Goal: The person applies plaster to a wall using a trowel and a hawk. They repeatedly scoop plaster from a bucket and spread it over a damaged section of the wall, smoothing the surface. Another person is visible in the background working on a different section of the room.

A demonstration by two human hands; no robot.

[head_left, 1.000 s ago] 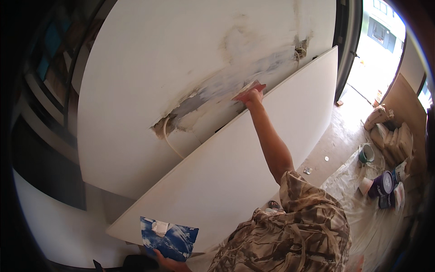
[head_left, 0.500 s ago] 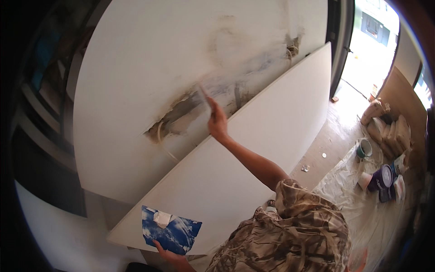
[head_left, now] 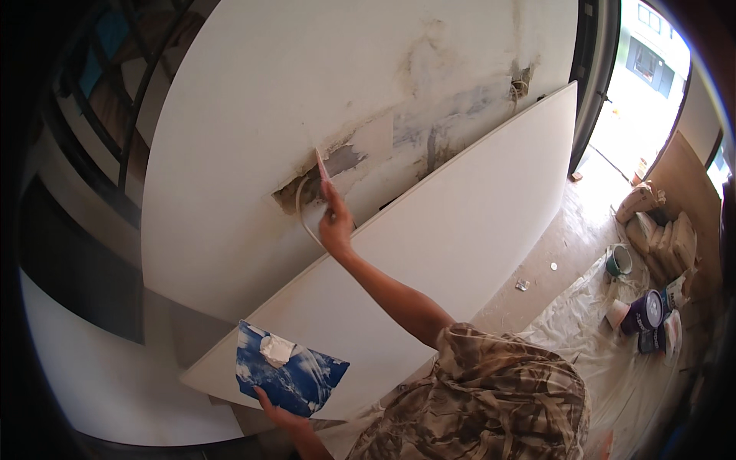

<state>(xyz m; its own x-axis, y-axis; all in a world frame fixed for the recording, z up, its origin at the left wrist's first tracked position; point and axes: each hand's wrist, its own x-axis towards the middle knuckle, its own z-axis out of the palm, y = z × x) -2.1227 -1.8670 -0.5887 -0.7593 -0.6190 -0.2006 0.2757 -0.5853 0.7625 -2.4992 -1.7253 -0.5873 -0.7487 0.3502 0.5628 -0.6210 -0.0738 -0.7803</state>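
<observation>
My right hand (head_left: 335, 222) grips a thin putty knife (head_left: 321, 165), seen nearly edge-on, its blade at the damaged strip of the white wall (head_left: 253, 100). Just left of the blade gapes a rough hole (head_left: 287, 201) with a pale cable (head_left: 304, 220) looping out of it. To the right of the blade lies a smooth pale patch of filler (head_left: 373, 138), then a bluish smeared area (head_left: 452, 111). Low on the left, my left hand (head_left: 282, 412) holds a blue board (head_left: 310, 381) by its lower edge. White filler (head_left: 277, 349) sits on the board in a lump, with streaks around it.
A white panel (head_left: 460, 207) slants between me and the wall. Plastic sheeting (head_left: 571, 307) covers floor at right, with a purple bucket (head_left: 642, 313), a green bucket (head_left: 619, 261) and several sacks (head_left: 667, 241). Dark railings (head_left: 96, 123) stand at left; a bright doorway (head_left: 625, 107) opens far right.
My right hand has swept the putty knife leftward along the damaged strip toward the hole. My left hand still holds the board, little moved. The whole view has shifted slightly.
</observation>
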